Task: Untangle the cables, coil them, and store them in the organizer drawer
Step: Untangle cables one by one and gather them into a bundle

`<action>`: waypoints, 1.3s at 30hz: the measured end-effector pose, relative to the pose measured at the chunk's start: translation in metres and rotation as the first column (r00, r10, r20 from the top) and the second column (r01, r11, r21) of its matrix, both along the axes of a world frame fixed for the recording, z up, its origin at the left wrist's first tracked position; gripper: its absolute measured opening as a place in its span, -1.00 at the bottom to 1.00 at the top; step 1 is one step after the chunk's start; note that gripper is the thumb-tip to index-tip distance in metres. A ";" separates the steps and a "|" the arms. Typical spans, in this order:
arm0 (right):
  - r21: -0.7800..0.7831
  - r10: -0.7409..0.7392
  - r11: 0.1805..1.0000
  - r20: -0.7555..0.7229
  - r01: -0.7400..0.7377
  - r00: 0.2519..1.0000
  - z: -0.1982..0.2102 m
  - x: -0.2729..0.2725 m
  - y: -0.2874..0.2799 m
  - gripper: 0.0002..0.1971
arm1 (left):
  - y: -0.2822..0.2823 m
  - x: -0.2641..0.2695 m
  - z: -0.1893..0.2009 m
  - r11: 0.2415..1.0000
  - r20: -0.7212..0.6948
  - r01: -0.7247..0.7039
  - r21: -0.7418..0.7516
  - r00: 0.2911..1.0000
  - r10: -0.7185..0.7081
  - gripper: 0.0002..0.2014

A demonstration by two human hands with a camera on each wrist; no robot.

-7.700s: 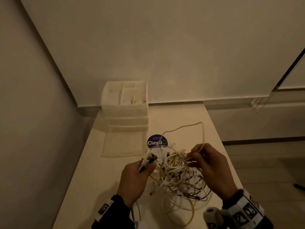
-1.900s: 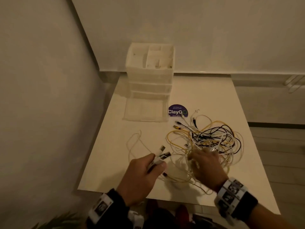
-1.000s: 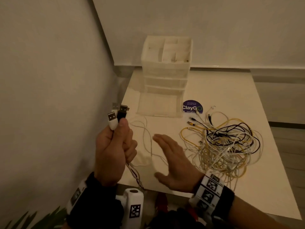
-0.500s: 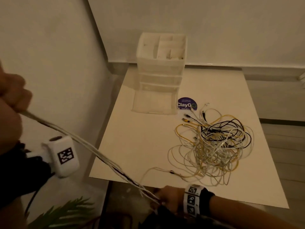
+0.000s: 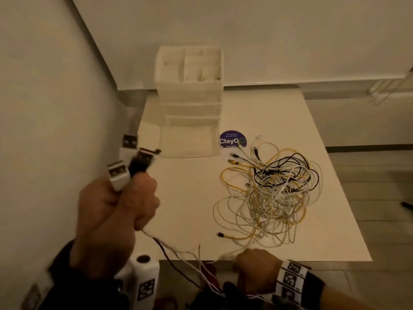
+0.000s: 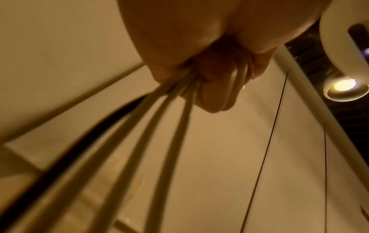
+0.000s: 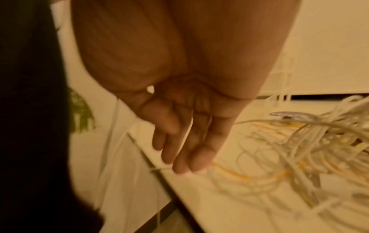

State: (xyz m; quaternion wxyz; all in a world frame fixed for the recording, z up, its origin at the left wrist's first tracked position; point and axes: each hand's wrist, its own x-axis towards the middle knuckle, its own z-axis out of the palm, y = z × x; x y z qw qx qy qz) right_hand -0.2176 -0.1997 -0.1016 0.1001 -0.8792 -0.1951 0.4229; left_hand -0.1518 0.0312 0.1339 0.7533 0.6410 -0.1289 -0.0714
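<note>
My left hand (image 5: 125, 204) is raised at the left and grips a bundle of USB plugs (image 5: 131, 162), white and black, sticking up out of the fist. Their cables (image 6: 163, 141) leave the fist (image 6: 209, 82) and run down to my right hand (image 5: 254, 267) at the table's front edge. There its fingers (image 7: 185, 141) are straight, with thin cables passing by them. A tangle of white, yellow and black cables (image 5: 272, 193) lies on the white table (image 5: 190, 209). The white organizer (image 5: 190, 86) stands at the back with its bottom drawer (image 5: 187, 142) pulled out.
A wall runs close along the table's left side. A purple round sticker (image 5: 233, 139) lies next to the open drawer. Green plant leaves (image 7: 79, 110) show below the table's front left corner. Tiled floor lies to the right of the table.
My left hand has come down from the far upper left toward the middle, and the once taut cables now hang slack. My right hand has risen to the table's front edge.
</note>
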 end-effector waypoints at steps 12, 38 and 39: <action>-0.034 -0.216 0.970 0.348 0.243 0.912 -0.032 0.050 0.011 -0.70 | -0.029 -0.016 -0.094 0.993 -0.261 -0.072 -0.092 0.964 0.046 -0.56; 0.893 -0.747 0.215 -0.111 0.396 0.656 0.118 0.099 -0.067 -0.84 | -0.143 0.110 -0.053 0.950 0.119 -0.311 -0.025 0.943 0.311 -0.75; 0.869 -0.731 0.323 -0.022 0.375 0.682 0.105 0.097 -0.069 -0.89 | -0.132 0.116 -0.042 0.932 0.172 -0.360 -0.047 0.916 0.363 -0.75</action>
